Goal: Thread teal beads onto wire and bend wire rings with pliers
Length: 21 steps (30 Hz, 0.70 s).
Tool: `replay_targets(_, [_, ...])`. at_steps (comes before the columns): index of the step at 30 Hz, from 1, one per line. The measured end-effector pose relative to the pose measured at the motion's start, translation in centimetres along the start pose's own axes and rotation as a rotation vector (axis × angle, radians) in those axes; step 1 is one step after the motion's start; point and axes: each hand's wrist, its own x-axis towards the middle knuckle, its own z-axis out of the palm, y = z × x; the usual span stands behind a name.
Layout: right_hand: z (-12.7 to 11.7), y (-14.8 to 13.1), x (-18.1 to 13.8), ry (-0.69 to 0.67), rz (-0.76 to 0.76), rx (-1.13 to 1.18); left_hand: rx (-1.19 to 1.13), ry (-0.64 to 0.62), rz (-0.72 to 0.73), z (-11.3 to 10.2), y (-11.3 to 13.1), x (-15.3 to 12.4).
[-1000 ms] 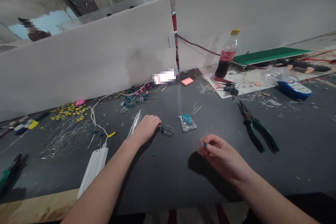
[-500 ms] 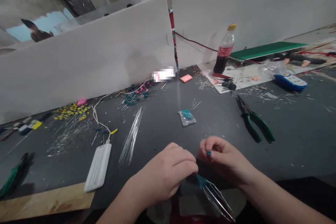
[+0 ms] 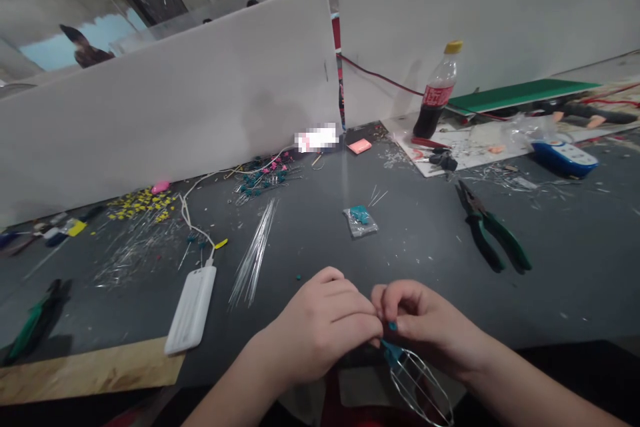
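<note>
2 white partition boards (image 3: pixel 175 100) stand along the far edge of a dark grey table (image 3: pixel 575 280). Bare concrete wall behind them. Loose wire offcuts are scattered over the tabletop, and a strip of bare wood shows at the near-left edge.

Count:
- 2 pliers with green handles: right pliers (image 3: pixel 493 240) well right of the hands, left pliers (image 3: pixel 30 323) at the far left edge
- 1 cola bottle (image 3: pixel 439 90), upright by the right board
- 1 white power bank (image 3: pixel 191 307) with a white cable, left of the hands
- 1 bundle of straight wires (image 3: pixel 255 250) just right of the power bank
- 1 pink pad (image 3: pixel 359 145) near the gap between the boards
- 1 pile of yellow bits (image 3: pixel 140 203), 1 pile of teal and pink bits (image 3: pixel 263 177)

Containers: the bottle has its yellow cap on and dark liquid in the lower part only. 1 small clear bag (image 3: pixel 361 221) lies mid-table and holds teal bits.

Hands meet at the near table edge, fingertips touching. Left hand (image 3: pixel 325 327) is curled, fingers pinched together at the teal top of a wire cage (image 3: pixel 420 383), which hangs below the hands, off the table edge. Right hand (image 3: pixel 425 320) is clamped thumb to forefinger on 1 teal bead (image 3: pixel 393 326), right at the top of the cage.
</note>
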Motion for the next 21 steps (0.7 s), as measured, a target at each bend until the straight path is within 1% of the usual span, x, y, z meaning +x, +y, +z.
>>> replay_targets(3, [0.30, -0.27, -0.05, -0.043, 0.020, -0.029, -0.005, 0.009, 0.002, -0.06, 0.04, 0.00])
replay_targets(6, [0.41, -0.43, -0.07, -0.059, 0.030, -0.034, -0.008, 0.016, 0.006, -0.15, 0.13, -0.08])
replay_targets(15, [0.10, 0.14, -0.35, -0.035, 0.062, 0.112, -0.019, 0.030, 0.054, -0.26, 0.34, -0.42])
replay_targets(21, [0.21, -0.17, -0.66, -0.031, 0.062, 0.039, 0.012, 0.066, 0.087, -0.48, 0.56, -0.45])
